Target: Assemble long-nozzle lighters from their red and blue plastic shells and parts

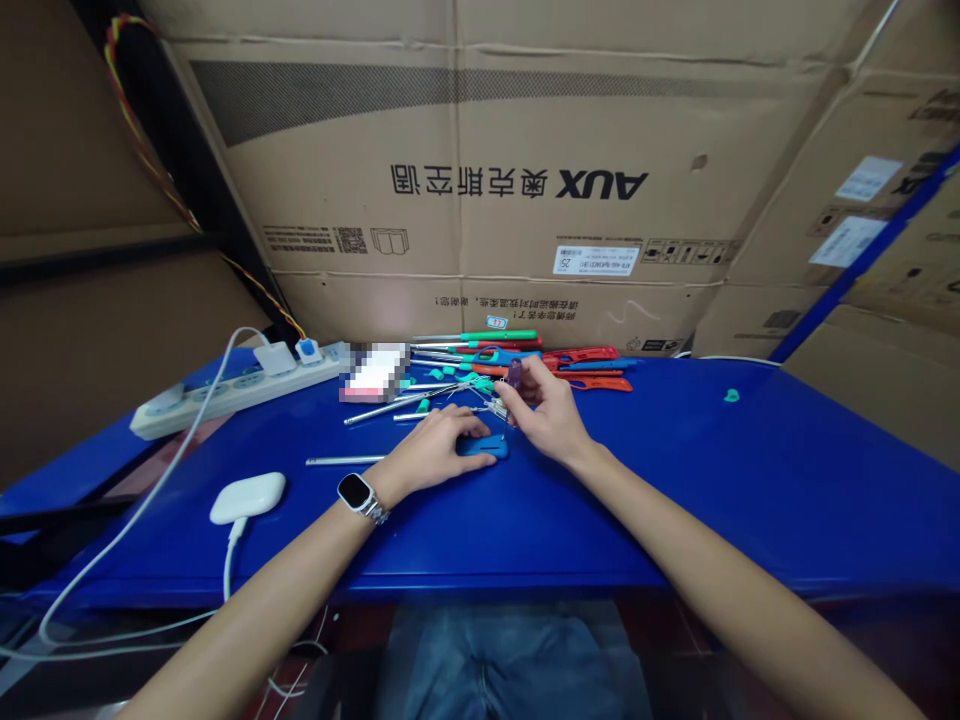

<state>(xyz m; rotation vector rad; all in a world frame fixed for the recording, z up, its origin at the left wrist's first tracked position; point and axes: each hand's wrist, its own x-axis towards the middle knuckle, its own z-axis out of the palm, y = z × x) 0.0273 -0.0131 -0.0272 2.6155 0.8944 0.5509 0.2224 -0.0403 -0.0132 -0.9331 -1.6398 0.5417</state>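
Note:
My left hand [439, 448], with a watch [355, 492] on its wrist, is closed on a blue long-necked lighter [491, 446] lying on the blue table. The lighter's metal barrel [341, 460] sticks out to the left of the hand. In my right hand [547, 405] is a small screwdriver with a purple handle [514, 373], pinched upright. Its thin shaft points down at the right end of the blue lighter. Just beyond the hands lie silver metal tubes [379, 409] and small turquoise pieces [422, 405].
Several red, blue, orange and green lighters [600, 383] are piled at the back. A blurred white item [375, 372] lies left of them, near a power strip [240, 390]. A white earbud case [249, 497] with a cable sits at left. One turquoise piece [731, 396] lies at right. Cardboard [517, 120] stands behind.

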